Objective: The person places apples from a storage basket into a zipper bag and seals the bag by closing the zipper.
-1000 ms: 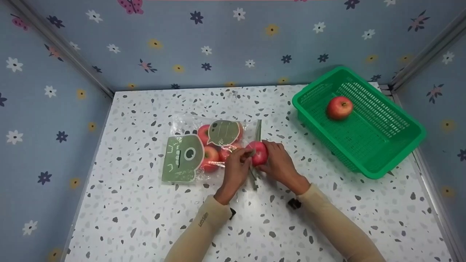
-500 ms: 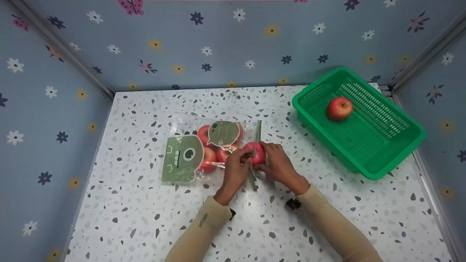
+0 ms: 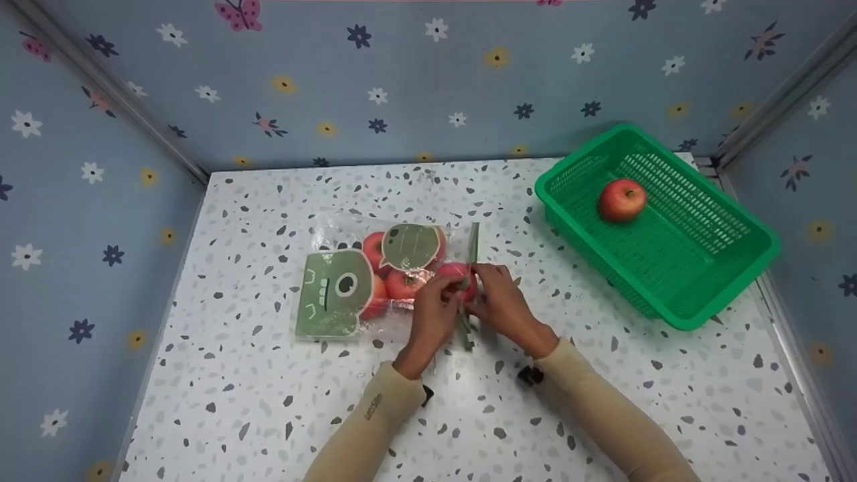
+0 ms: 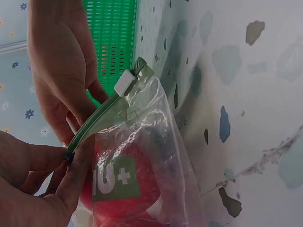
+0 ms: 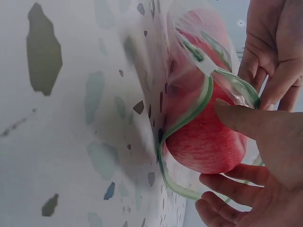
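A clear zip bag (image 3: 335, 294) with a green monster print lies on the table, with several red apples (image 3: 407, 284) inside. My left hand (image 3: 432, 314) pinches the green zip edge (image 4: 97, 116) of the bag's mouth between thumb and finger. A white slider (image 4: 124, 83) sits near one end of that zip. At the mouth, my right hand (image 3: 505, 301) holds a red apple (image 5: 203, 142), thumb on one side and fingers on the other. This apple is partly within the opening, and the hands hide some of it in the head view.
To the right stands a green plastic basket (image 3: 689, 274) with one red apple (image 3: 622, 199) in it. The speckled white table (image 3: 254, 402) is bounded by blue flowered panels (image 3: 428, 80) at the back and sides.
My right hand has moved left with the apple, which is now deeper in the bag's mouth. The apples inside have shifted slightly left. My left hand keeps its grip on the edge.
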`<state>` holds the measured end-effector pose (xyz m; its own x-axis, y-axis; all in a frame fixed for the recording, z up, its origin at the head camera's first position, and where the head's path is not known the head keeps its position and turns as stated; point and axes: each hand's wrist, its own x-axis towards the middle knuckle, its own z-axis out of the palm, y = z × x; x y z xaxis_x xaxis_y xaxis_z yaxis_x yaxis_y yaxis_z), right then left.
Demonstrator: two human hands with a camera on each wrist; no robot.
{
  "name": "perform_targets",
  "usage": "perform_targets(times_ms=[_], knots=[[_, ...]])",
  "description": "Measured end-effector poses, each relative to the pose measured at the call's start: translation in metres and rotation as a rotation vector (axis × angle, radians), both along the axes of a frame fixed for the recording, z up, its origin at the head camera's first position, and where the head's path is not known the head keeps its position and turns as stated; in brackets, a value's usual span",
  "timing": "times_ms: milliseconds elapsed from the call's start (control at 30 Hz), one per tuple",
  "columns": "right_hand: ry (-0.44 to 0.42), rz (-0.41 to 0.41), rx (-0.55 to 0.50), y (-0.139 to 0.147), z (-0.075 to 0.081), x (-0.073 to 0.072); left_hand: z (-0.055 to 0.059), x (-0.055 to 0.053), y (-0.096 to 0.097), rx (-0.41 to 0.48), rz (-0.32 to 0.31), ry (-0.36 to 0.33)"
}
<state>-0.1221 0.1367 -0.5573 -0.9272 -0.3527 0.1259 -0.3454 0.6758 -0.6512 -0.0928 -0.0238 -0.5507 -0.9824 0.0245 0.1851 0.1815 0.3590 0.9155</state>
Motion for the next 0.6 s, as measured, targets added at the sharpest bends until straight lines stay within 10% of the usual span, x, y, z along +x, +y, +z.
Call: perform_targets(times_ms=[600], knots=[[0.014, 0.006, 0.057, -0.0023, -0.0027, -0.0010, 0.0024, 0.0012, 0.0004, 0.003, 0.010, -0.059]])
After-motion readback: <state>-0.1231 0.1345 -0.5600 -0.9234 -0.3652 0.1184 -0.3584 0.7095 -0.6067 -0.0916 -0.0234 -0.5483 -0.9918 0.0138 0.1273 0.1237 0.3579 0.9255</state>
